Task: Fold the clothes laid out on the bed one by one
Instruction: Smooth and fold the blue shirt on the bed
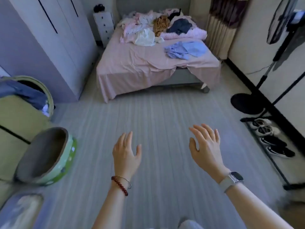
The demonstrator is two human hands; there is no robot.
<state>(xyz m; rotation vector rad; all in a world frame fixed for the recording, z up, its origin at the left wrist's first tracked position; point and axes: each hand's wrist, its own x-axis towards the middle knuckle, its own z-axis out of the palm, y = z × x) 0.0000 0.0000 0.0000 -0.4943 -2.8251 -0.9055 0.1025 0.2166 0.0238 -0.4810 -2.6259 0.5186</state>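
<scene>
The bed (132,66) wears a rumpled pink sheet (118,80); a pile of clothes (156,25) (pink, white, brown, dark) heaps at its far end, a light-blue shirt (185,49) lying apart nearer.

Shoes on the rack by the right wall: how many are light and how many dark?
Light shoes: 2
Dark shoes: 2
Total: 4, in a row on the rack.
</scene>
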